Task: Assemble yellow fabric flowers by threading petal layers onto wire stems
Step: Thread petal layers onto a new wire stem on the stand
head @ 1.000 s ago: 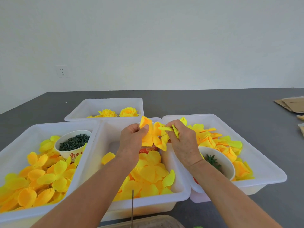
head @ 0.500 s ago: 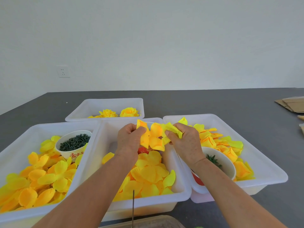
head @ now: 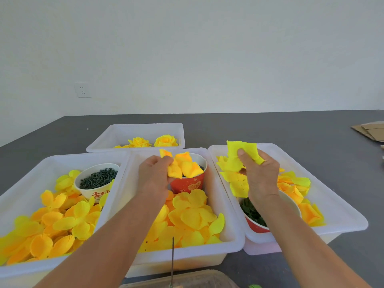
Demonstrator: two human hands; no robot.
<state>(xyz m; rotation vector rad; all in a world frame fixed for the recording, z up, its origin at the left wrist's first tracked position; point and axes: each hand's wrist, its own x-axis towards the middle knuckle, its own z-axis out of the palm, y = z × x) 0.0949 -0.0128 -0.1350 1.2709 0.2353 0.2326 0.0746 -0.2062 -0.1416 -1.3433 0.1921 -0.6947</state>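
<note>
Pinching orange-yellow petals (head: 182,166), the left hand (head: 154,179) hovers over the middle tray (head: 230,206), hiding part of a red cup (head: 190,185). Over the right tray (head: 340,206), the right hand (head: 260,175) grips lemon petals (head: 239,163) above a bowl (head: 291,201). A wire stem (head: 172,260) stands near the front. Left tray (head: 27,183) holds loose petals (head: 62,223) and a cup of green bits (head: 97,179); finished flowers (head: 153,141) lie in the far tray (head: 145,129).

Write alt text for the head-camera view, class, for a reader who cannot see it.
Two bare hands hold yellow fabric petals above white bins: the left hand grips orange-yellow petals, the right hand lemon-yellow petals. Two finished flowers lie in the far bin.
</note>
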